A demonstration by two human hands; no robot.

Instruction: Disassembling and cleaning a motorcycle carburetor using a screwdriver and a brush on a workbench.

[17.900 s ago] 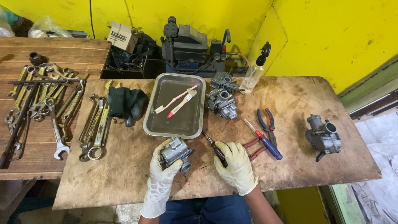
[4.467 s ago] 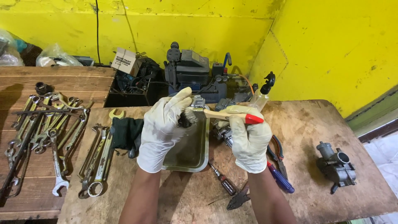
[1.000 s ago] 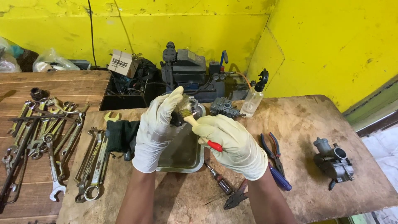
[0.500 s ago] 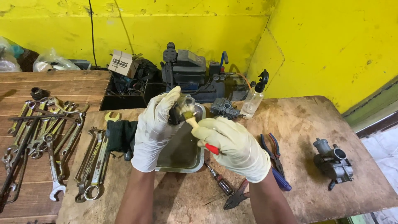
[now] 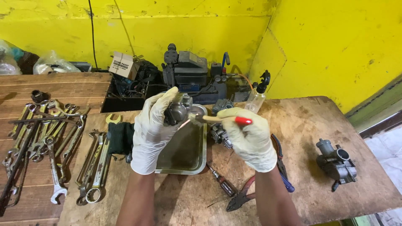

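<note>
Yellow walls stand behind a wooden worktop (image 5: 293,125) full of tools. My left hand (image 5: 153,129) wears a white glove, and its fingers wrap tight around a small grey carburetor (image 5: 178,109), holding it up over the metal tray (image 5: 184,150). My right hand (image 5: 251,138) pinches a toothbrush (image 5: 222,119) with a red end, and the bristles touch the carburetor's side. To scrub well, I think I should keep the carburetor over the tray so the dirt drops in, hold it steady, use short strokes, and turn it slowly to reach each corner. Spanners (image 5: 50,142) lie in rows on the left. Pliers (image 5: 247,194) and a screwdriver (image 5: 222,182) lie near my right arm. Another carburetor (image 5: 337,163) sits well apart on the right. A dark machine (image 5: 188,77) stands at the back.
</note>
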